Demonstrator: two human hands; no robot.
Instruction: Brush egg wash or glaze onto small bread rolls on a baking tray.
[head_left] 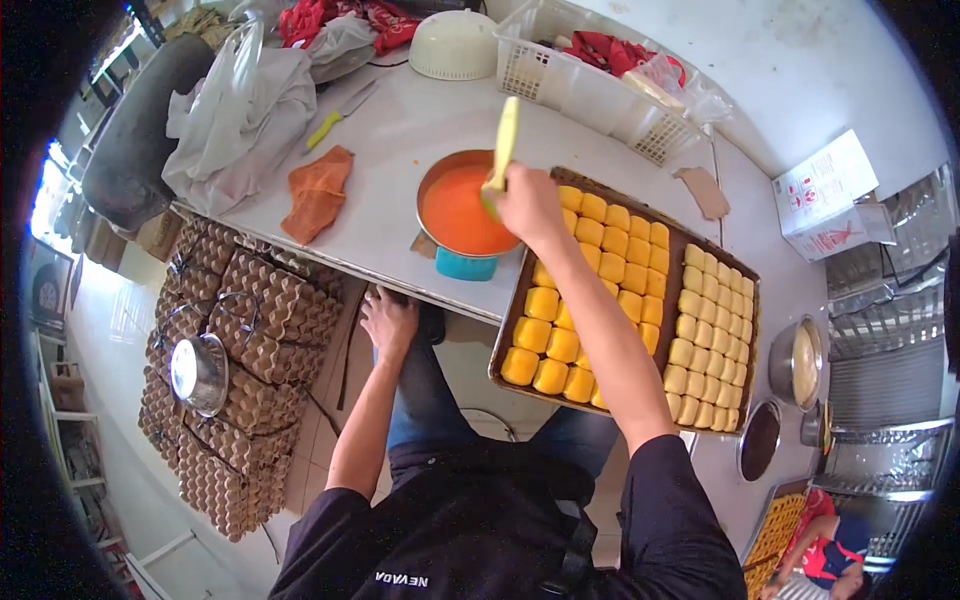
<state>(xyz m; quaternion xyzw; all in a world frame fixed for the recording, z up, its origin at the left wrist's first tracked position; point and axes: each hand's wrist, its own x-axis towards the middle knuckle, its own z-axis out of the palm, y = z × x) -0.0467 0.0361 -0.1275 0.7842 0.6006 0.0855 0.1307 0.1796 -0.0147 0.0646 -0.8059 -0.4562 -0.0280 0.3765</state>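
Observation:
My right hand (pixel 530 205) grips a yellow-green pastry brush (pixel 508 130), its handle pointing up and its lower end at the right side of a bowl. The bowl holds orange liquid (pixel 460 208) and rests on a teal stand (pixel 465 264) near the table's front edge. My left hand (pixel 388 318) lies over my left leg with its fingers apart, holding nothing. Beneath my right forearm is a dark baking tray (pixel 677 275) of dough pieces in two blocks. The glossy yellow pieces (pixel 541 303) are on the left, the pale pieces (pixel 705 335) on the right.
An orange cloth (pixel 318 193) and a knife (pixel 340 117) lie left of the bowl. A white crate (pixel 600 95) stands behind. Stacked egg trays (pixel 255 340) with a metal bowl (pixel 200 374) on top rise at left. Another person (pixel 830 555) is at lower right.

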